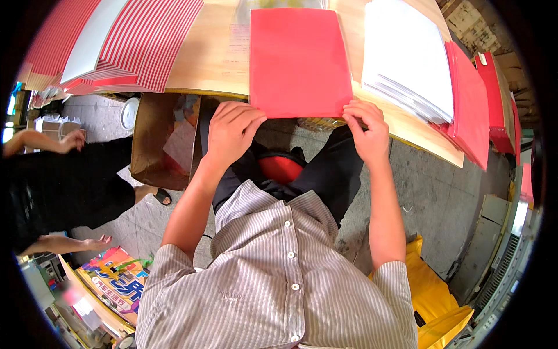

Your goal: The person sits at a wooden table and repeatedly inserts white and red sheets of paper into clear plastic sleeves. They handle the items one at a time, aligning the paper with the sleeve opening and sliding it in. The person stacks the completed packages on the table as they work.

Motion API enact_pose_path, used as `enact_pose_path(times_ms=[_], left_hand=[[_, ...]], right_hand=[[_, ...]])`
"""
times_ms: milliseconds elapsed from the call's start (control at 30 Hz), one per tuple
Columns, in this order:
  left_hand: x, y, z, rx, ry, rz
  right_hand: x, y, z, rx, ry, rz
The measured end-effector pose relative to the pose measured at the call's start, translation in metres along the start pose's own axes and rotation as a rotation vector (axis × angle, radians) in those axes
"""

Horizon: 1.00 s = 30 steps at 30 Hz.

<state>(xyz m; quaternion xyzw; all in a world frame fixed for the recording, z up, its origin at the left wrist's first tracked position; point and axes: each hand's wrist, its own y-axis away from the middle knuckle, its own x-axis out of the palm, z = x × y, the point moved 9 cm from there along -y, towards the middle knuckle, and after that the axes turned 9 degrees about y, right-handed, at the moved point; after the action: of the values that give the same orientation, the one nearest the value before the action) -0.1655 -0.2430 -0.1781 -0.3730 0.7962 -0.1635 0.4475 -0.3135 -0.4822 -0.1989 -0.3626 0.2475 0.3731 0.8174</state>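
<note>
A plain red sheet (299, 64), or a thin stack of them, lies flat on the wooden table (209, 64), its near edge at the table's front edge. My left hand (232, 131) is closed on its near left corner, thumb pressed against the fingers. At the near right corner my right hand (368, 129) grips it in the same way. How many layers are between my fingers cannot be made out. To the right of the sheet sits a pile of white sheets (407, 58), with red sheets (469, 99) beside it, overhanging the table edge.
Red-and-white striped sheets (148, 43) are fanned out at the table's left. Below them a cardboard box (152, 139) holds scraps. A person in black (70, 189) stands at the left. Yellow bag-like material (427, 285) lies behind me on the right. Red bundles (494, 96) stand beyond the table.
</note>
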Motion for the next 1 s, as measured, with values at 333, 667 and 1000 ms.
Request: enact_pose_path(times_ms=[333,667,1000], left_hand=[[0.004,-0.008,0.024,-0.321,0.120,0.005],[0.003,-0.009,0.015,-0.188,0.079,0.034],[0.000,-0.007,0.021,-0.329,0.104,-0.016]], right_hand=[[0.009,-0.002,-0.021,0.272,-0.259,-0.009],[0.012,0.001,-0.016,0.292,-0.275,-0.003],[0.009,-0.003,-0.025,0.347,-0.289,0.006]])
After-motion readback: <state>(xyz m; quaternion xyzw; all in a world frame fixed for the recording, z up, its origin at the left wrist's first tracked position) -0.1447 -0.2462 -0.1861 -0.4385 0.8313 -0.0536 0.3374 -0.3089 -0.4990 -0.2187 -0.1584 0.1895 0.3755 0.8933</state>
